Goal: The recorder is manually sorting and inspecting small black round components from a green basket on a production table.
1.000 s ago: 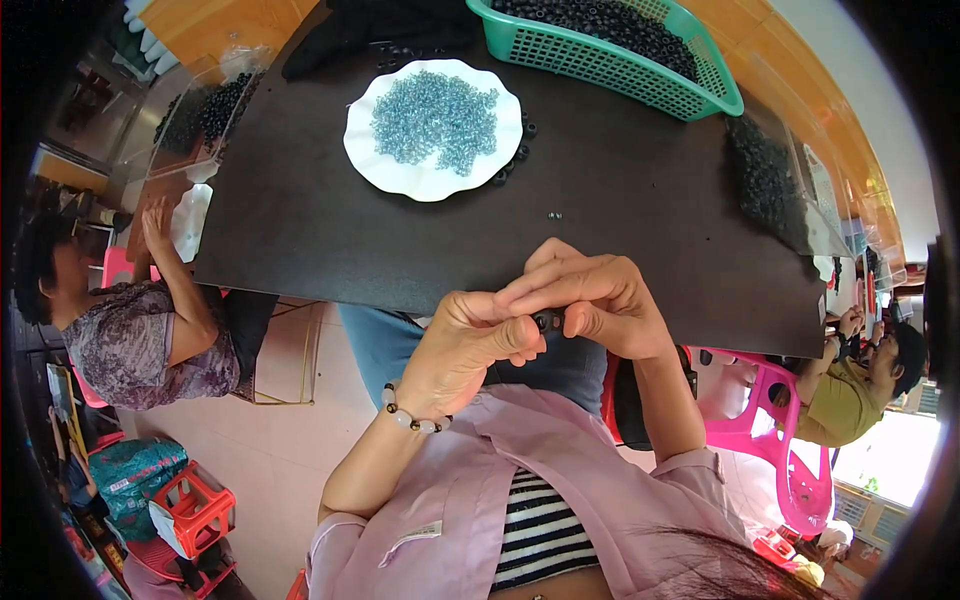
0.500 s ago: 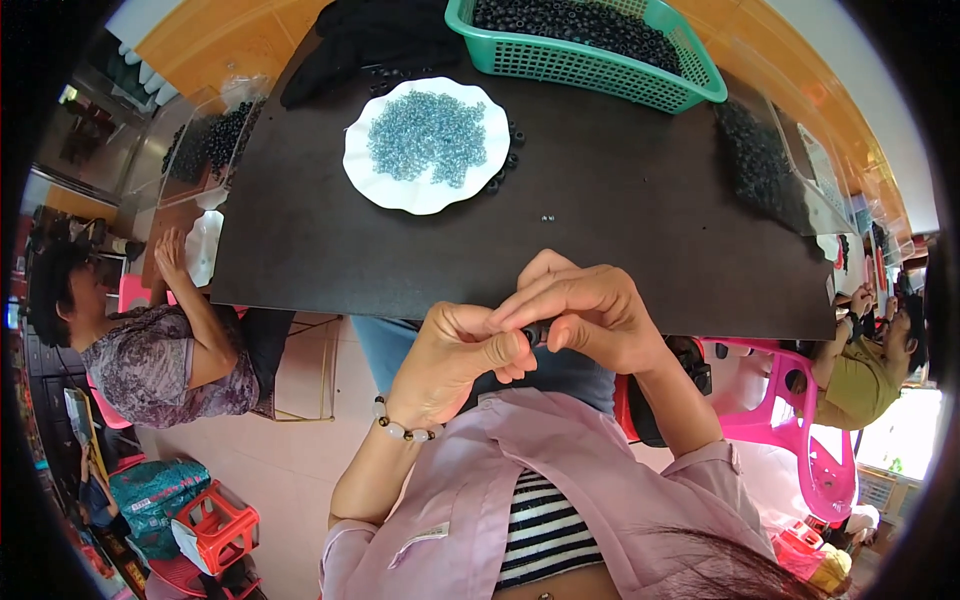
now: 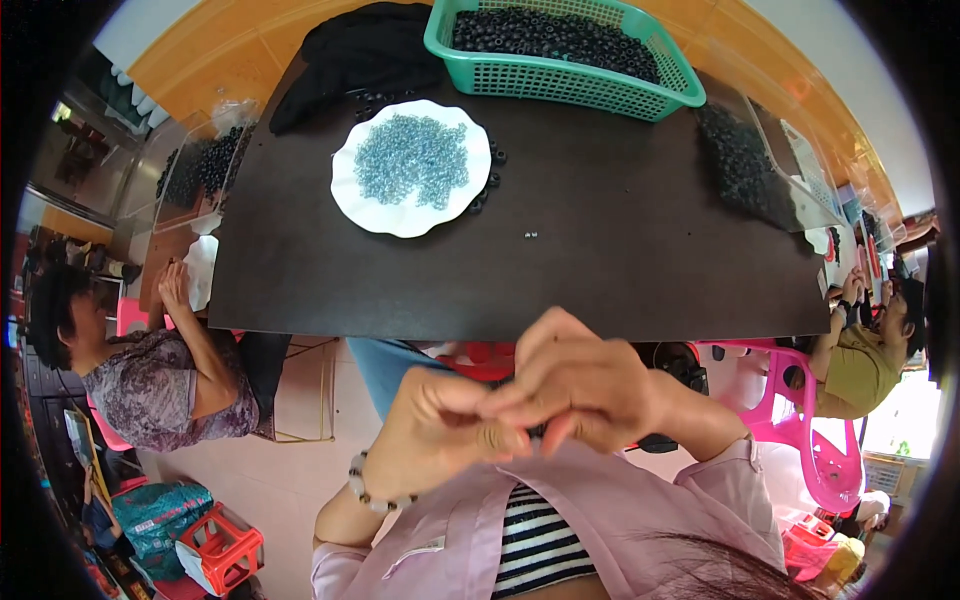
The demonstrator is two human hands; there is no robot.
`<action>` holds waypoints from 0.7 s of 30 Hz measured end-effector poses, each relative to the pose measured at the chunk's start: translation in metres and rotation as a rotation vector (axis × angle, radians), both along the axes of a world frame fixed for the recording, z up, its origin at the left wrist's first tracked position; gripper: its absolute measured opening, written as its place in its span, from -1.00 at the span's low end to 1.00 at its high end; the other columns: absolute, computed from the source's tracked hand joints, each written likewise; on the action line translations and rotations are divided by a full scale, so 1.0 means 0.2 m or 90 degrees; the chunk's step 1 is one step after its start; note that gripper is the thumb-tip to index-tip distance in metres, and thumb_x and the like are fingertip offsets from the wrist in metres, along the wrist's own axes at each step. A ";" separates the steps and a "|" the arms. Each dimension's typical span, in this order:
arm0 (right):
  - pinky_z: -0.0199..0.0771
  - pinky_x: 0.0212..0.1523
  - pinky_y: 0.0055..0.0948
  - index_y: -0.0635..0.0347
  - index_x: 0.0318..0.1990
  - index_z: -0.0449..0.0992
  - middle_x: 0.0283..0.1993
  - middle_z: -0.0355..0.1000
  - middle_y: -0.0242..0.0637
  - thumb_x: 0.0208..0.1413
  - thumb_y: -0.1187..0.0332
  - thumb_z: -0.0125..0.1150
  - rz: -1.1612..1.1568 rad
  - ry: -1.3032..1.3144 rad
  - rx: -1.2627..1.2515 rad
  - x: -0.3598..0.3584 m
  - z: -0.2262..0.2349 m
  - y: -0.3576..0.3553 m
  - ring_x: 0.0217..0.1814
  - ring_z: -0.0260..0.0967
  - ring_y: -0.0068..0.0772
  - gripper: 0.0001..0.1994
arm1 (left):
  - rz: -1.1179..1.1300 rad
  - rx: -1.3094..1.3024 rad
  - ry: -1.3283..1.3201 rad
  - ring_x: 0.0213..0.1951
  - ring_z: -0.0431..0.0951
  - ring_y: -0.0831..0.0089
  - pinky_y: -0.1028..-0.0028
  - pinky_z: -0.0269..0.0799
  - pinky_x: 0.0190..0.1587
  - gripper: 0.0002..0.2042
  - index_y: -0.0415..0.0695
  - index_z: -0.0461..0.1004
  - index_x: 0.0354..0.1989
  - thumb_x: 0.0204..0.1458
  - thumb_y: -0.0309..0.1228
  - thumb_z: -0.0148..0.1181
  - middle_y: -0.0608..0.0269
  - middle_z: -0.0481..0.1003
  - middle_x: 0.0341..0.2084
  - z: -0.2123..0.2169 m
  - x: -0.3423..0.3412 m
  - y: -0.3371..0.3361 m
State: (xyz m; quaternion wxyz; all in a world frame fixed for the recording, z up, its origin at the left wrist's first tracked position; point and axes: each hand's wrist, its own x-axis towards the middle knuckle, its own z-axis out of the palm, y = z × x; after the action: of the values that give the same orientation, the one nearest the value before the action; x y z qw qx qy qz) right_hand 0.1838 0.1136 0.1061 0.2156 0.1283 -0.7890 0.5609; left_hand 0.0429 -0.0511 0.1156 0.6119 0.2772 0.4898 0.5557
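My left hand (image 3: 440, 435) and my right hand (image 3: 585, 395) meet over my lap, just off the near edge of the table. Both are closed, fingertips and thumbs pinched together and blurred by motion. A small black round piece (image 3: 538, 432) shows between the fingertips, mostly covered; its exact kind is hard to make out. Beyond them on the dark table, a white scalloped plate (image 3: 345, 205) carries a heap of small clear bluish beads (image 3: 410, 165). Two tiny clear beads (image 3: 531, 235) lie on the tabletop, nearer to my hands.
A green mesh basket (image 3: 462, 75) full of black ring-like pieces (image 3: 560, 42) stands at the back. Black cloth (image 3: 360, 50) lies left of it. Clear bins flank the table. One person (image 3: 170, 370) sits at left, another (image 3: 860, 350) at right, near a pink chair (image 3: 825, 460).
My joined hands have come down toward my body, away from the table edge, still pinched together on the black piece. The view has shifted slightly.
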 end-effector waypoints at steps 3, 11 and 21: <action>0.37 -0.19 -0.43 0.27 -0.23 0.61 -0.14 0.54 -0.23 0.14 0.22 0.22 0.012 0.120 0.065 0.03 0.03 -0.05 -0.21 0.32 -0.28 -0.74 | -0.020 0.066 0.000 -0.47 0.52 0.66 0.63 0.43 -0.38 -0.91 -0.31 0.61 -0.41 -0.04 -0.54 0.36 0.24 0.59 -0.54 0.07 0.04 -0.05; 0.33 -0.09 -0.31 0.23 -0.20 0.56 -0.24 0.52 -0.31 0.08 0.48 0.18 -0.047 0.039 0.002 0.00 -0.07 0.02 -0.23 0.34 -0.30 -0.86 | 0.078 0.062 -0.082 -0.49 0.52 0.59 0.62 0.42 -0.44 -0.89 -0.30 0.59 -0.40 0.02 -0.49 0.31 0.18 0.58 -0.52 -0.12 0.09 0.06; 0.34 -0.12 -0.54 0.26 -0.12 0.54 -0.20 0.47 -0.33 0.13 0.47 0.10 -0.692 -0.086 0.372 0.17 0.26 0.74 -0.17 0.36 -0.52 -0.81 | 0.220 0.034 -0.160 -0.35 0.48 0.65 0.64 0.43 -0.25 -0.67 -0.26 0.45 0.04 0.24 -0.29 0.05 0.29 0.56 -0.26 -0.36 0.00 0.34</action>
State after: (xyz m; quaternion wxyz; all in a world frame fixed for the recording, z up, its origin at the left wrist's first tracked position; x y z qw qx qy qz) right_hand 0.2187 0.2609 0.1577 0.3760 -0.2737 -0.8744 0.1386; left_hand 0.0436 0.0167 0.0445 0.5563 0.1339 0.4346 0.6955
